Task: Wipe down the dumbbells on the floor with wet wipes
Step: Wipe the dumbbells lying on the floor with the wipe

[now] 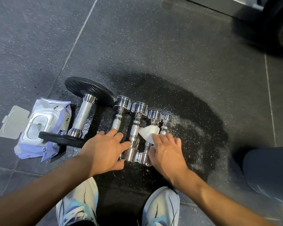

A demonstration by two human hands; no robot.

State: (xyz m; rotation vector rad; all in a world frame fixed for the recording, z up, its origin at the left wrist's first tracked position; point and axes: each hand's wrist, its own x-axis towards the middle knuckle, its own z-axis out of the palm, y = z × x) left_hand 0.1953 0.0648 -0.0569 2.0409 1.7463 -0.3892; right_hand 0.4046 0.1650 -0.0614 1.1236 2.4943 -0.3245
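Head view: four chrome dumbbells lie side by side on the rubber floor. Their long axes run away from me and lean slightly right, with the far heads up the frame and the near heads toward my shoes. They step down in size from left to right. Left of them, a larger plate dumbbell with black discs lies on the same heading.

My left hand rests spread over the near end of the leftmost chrome dumbbell, fingers straight and fanned, one fingertip on its knurled grip. My right hand has its fingers bent over a white wet wipe, gripping it and pressing it on the handle of the third chrome dumbbell, just beside the smallest one.

On the left the row is hemmed in by the plate dumbbell, whose near disc touches a wipes pack with its lid flipped open. Dark, wet-looking floor stretches right of the smallest dumbbell and beyond the far heads. A dark rounded shape sits at the right edge; I cannot tell what it is.
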